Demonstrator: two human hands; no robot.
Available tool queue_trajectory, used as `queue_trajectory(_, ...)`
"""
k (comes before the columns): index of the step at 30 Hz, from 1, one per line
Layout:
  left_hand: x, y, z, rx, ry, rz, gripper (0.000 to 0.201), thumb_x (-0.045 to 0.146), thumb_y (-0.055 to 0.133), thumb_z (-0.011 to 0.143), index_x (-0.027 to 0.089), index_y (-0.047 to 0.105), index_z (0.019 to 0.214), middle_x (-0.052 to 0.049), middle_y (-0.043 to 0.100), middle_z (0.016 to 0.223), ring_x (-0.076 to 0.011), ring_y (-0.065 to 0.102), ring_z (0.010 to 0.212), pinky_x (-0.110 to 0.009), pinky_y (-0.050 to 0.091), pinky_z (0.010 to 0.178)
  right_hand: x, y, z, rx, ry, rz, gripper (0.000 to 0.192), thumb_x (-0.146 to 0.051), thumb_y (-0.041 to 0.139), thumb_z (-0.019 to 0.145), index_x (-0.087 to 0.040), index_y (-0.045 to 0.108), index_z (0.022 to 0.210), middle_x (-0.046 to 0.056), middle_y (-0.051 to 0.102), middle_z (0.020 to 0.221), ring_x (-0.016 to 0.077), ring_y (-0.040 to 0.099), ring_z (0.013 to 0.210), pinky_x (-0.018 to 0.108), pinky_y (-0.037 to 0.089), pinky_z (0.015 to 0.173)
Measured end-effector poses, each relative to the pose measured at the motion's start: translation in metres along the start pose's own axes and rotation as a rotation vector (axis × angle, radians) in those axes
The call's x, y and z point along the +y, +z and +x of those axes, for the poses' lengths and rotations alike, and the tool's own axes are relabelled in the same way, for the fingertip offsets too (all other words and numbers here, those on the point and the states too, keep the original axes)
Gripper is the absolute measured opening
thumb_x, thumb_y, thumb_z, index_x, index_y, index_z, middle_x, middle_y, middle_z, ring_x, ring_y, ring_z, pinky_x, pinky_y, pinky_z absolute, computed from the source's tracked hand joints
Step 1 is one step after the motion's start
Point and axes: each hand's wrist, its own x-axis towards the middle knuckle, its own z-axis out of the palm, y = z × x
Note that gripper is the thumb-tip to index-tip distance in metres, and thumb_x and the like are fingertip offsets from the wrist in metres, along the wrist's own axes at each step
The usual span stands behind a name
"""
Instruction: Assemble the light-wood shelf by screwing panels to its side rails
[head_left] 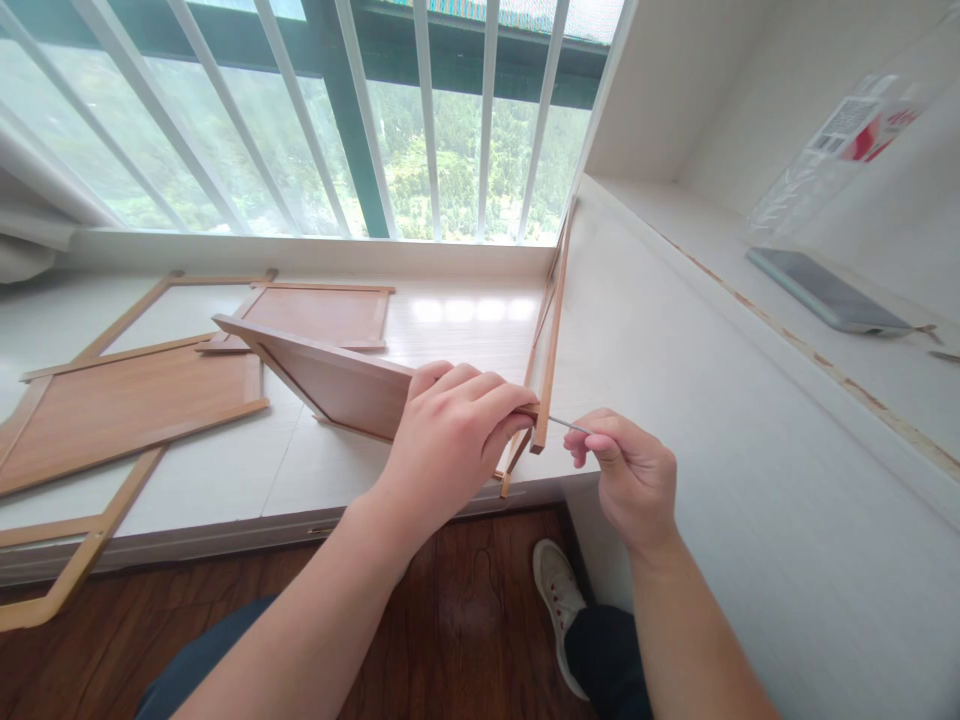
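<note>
My left hand (454,435) is closed around the end of a brown wooden panel (337,385), which stands tilted on its edge. The panel's end meets an upright wooden side frame (553,350) near the lower end of its post. In my right hand (637,480), a thin metal rod, seemingly a hex key (566,424), is pinched between thumb and fingers. Its tip reaches the outer face of the post, level with the panel's end. My left fingers hide the joint itself, and my right hand covers the rod's other end.
To the left, a second panel (142,405) and a smaller one (315,312) lie over another wooden frame (124,490) on the white ledge (315,470). A white partition (720,430) rises on the right; its shelf holds a phone (829,290) and a plastic bottle (840,150). Window bars run behind.
</note>
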Motion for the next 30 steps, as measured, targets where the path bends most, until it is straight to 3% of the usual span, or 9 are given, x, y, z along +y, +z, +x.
queue_trajectory(7, 0.002, 0.0, -0.001, 0.018, 0.002, -0.003, 0.02, 0.028, 0.056, 0.108, 0.027, 0.075, 0.1, 0.006, 0.083, 0.098, -0.0151, 0.07, 0.092, -0.037, 0.037, 0.099, -0.004, 0.004, 0.002, 0.011, 0.016, -0.029, 0.031, -0.038, 0.062, 0.108, -0.021, 0.077, 0.087, 0.003, 0.065, 0.076, 0.0169, 0.058, 0.069, 0.032, 0.045, 0.064)
queue_trajectory(17, 0.002, 0.0, -0.002, 0.027, 0.0, 0.005, 0.021, 0.029, 0.056, 0.108, 0.028, 0.076, 0.101, 0.005, 0.083, 0.098, -0.0154, 0.071, 0.093, -0.037, 0.038, 0.099, -0.011, 0.005, 0.002, 0.021, 0.033, -0.141, 0.047, -0.043, 0.056, 0.11, -0.02, 0.068, 0.071, 0.002, 0.062, 0.069, 0.0157, 0.058, 0.066, 0.032, 0.043, 0.065)
queue_trajectory(30, 0.002, 0.002, -0.001, 0.014, -0.012, -0.007, 0.02, 0.03, 0.057, 0.108, 0.027, 0.075, 0.101, 0.006, 0.083, 0.1, -0.0153, 0.07, 0.093, -0.038, 0.037, 0.099, -0.016, 0.011, -0.001, 0.091, 0.205, -0.063, 0.059, -0.051, 0.06, 0.106, -0.018, 0.064, 0.057, 0.002, 0.061, 0.057, 0.0148, 0.056, 0.058, 0.031, 0.042, 0.061)
